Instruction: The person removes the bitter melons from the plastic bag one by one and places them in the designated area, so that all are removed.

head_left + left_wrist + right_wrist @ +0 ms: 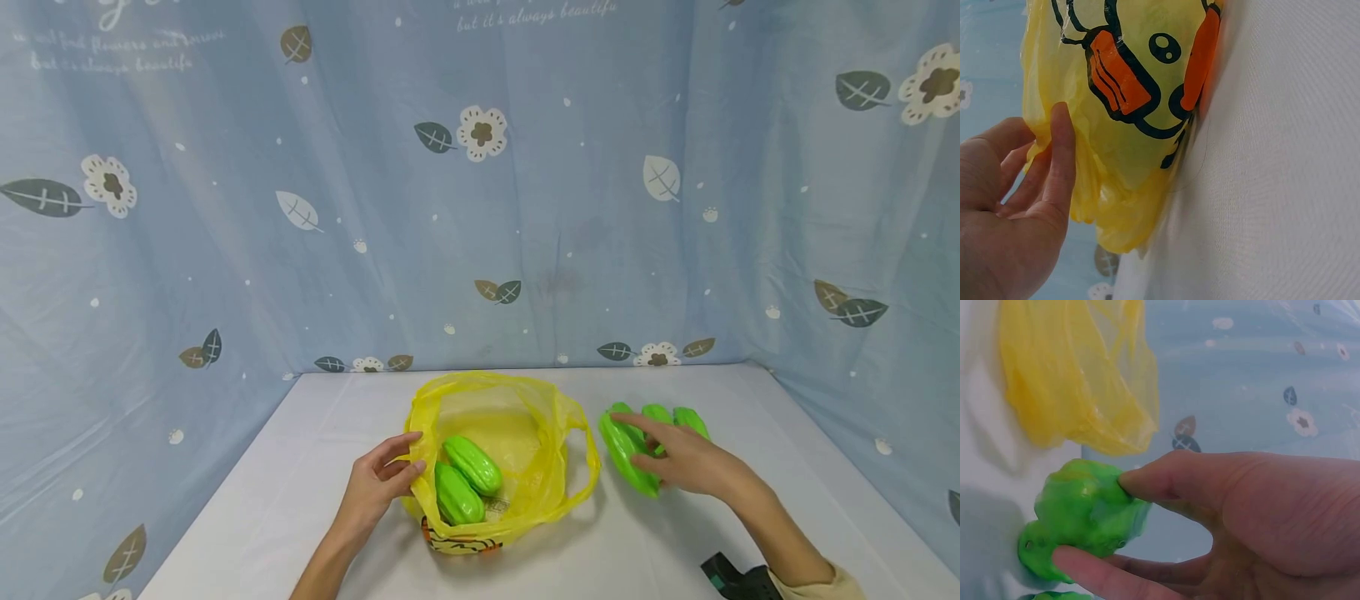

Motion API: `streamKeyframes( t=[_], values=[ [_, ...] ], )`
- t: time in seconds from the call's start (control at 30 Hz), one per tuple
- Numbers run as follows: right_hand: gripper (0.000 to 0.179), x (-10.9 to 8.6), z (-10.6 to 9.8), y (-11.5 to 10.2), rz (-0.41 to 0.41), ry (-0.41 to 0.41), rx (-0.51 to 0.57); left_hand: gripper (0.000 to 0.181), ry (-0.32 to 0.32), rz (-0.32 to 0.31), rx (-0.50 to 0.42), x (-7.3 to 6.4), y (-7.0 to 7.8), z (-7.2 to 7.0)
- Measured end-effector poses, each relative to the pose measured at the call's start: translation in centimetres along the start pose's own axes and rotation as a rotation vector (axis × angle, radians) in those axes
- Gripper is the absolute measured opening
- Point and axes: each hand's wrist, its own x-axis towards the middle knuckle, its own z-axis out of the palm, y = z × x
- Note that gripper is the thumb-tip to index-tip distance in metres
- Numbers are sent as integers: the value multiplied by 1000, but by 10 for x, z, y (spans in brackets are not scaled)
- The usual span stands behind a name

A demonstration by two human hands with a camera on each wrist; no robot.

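Note:
A yellow plastic bag (517, 521) with a printed cartoon face stands with its mouth open. My left hand (378, 477) pinches its left rim between thumb and fingers; the left wrist view shows the bag (1129, 150) bunched at those fingers. Inside lie two glossy green ridged vegetables like bitter melons, one (472, 465) beside the other (456, 497). To the right of the bag, my right hand (693, 458) holds another green ridged vegetable (626, 458), with thumb and fingers at its surface (1079, 500). Its palm side faces the vegetable.
Two more green vegetables, one (657, 414) next to the other (690, 419), lie just behind my right hand. The bag's loop handle (588, 467) sticks out toward that side. A white tabletop (300, 467) meets a blue patterned curtain (525, 208) at the back and sides.

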Motion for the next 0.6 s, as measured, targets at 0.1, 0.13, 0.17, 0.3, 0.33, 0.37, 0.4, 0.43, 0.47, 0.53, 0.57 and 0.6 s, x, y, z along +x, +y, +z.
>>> streamKeyframes(
  t=[0.1,0.13,0.17,0.3,0.33,0.37,0.4,0.43,0.47,0.53,0.57,0.6],
  values=[
    [67,-2,0,2,26,-13,23,47,2,0,0,0,0,0],
    [68,-2,0,2,29,-19,29,47,2,0,0,0,0,0],
    [69,-3,0,3,30,-24,34,47,2,0,0,0,0,0],
    [72,-5,0,6,34,-46,41,47,3,-6,1,0,0,0],
    [73,-5,0,7,38,-49,41,47,3,-7,2,0,0,0],
    [73,-5,1,8,44,-50,42,47,4,-7,3,0,-1,0],
    [74,-5,1,9,49,-52,44,47,4,-7,5,0,-1,0],
    [75,-5,1,10,53,-55,44,47,5,-7,6,0,-1,0],
    [75,-5,1,10,52,-59,47,47,7,-8,7,0,-1,0],
    [76,-6,1,12,47,-72,59,46,10,-7,10,1,-2,1],
    [76,-6,1,13,41,-79,66,46,13,-10,9,1,-2,1],
    [77,-6,1,13,35,-87,73,45,15,-12,8,1,-3,1]
  ],
)
